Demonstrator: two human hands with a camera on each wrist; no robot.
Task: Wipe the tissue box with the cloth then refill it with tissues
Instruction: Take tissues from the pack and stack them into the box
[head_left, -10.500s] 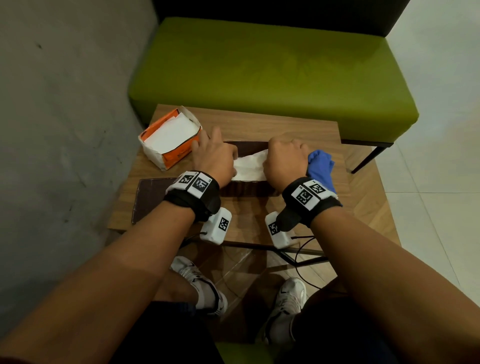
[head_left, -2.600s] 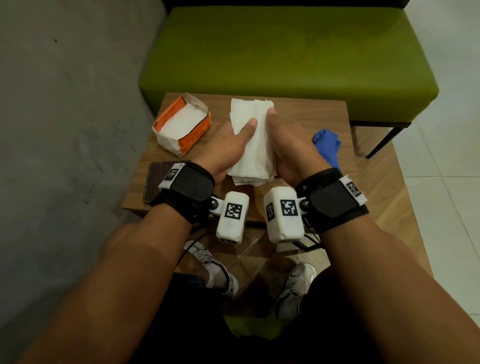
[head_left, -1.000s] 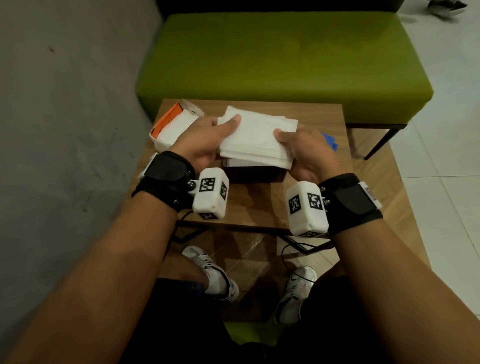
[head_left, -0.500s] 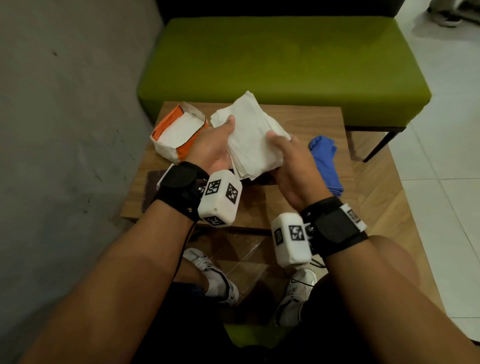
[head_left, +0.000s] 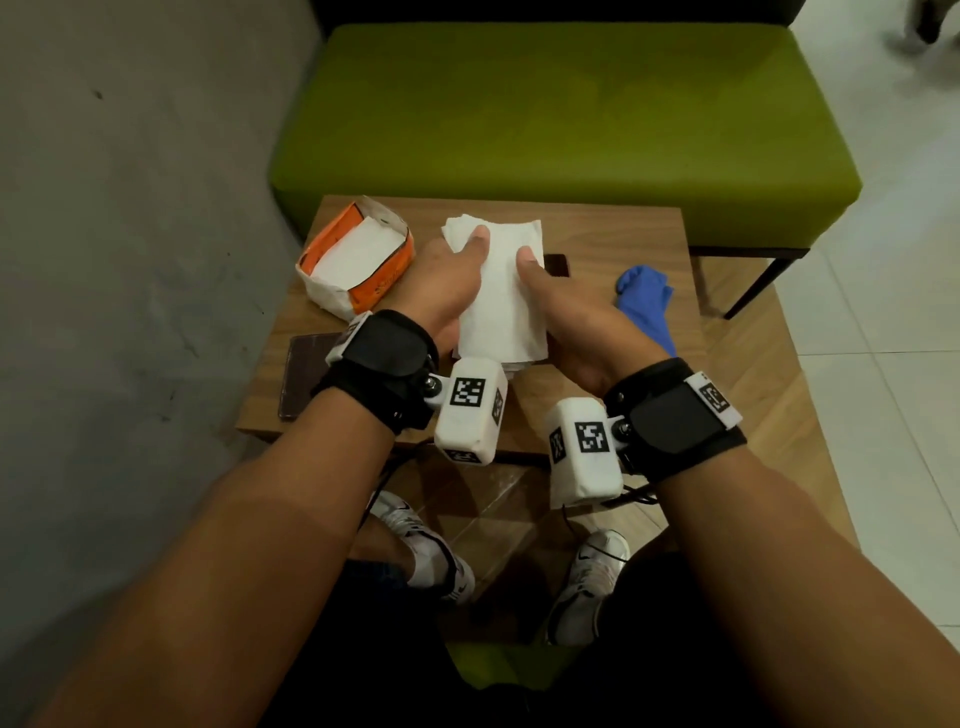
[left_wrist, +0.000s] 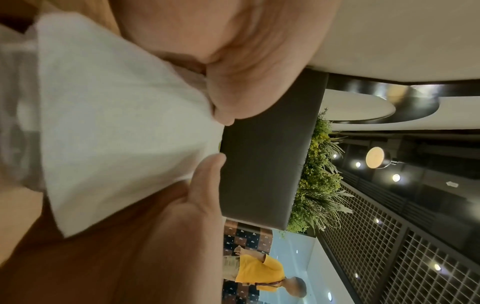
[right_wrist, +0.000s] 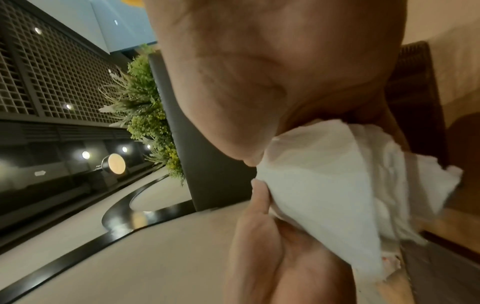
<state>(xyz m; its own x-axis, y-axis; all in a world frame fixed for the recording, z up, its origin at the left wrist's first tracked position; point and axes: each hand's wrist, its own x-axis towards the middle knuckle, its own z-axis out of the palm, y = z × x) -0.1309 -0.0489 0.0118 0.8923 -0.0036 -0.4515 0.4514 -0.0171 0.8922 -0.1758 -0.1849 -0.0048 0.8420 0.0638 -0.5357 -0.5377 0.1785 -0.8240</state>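
Observation:
Both hands hold a white stack of tissues (head_left: 501, 296) lengthwise above the middle of the small wooden table (head_left: 613, 234). My left hand (head_left: 452, 280) grips its left side with the thumb on top. My right hand (head_left: 558, 301) grips the right side the same way. In the left wrist view the tissues (left_wrist: 111, 127) sit between thumb and fingers, as do the tissues (right_wrist: 324, 189) in the right wrist view. A corner of the dark brown tissue box (head_left: 557, 264) shows under the stack; the rest is hidden. The blue cloth (head_left: 647, 299) lies crumpled on the table at the right.
An open orange and white tissue pack (head_left: 358, 260) sits at the table's back left. A flat dark brown lid (head_left: 298, 382) lies at the front left. A green bench (head_left: 561, 119) stands behind the table, a grey wall at the left. A person in yellow (left_wrist: 259, 275) stands far off.
The tissue stack has turned from a slanted, fanned hold to lying straight and lengthwise between my hands, and it has come lower over the box. Both hands keep their grip.

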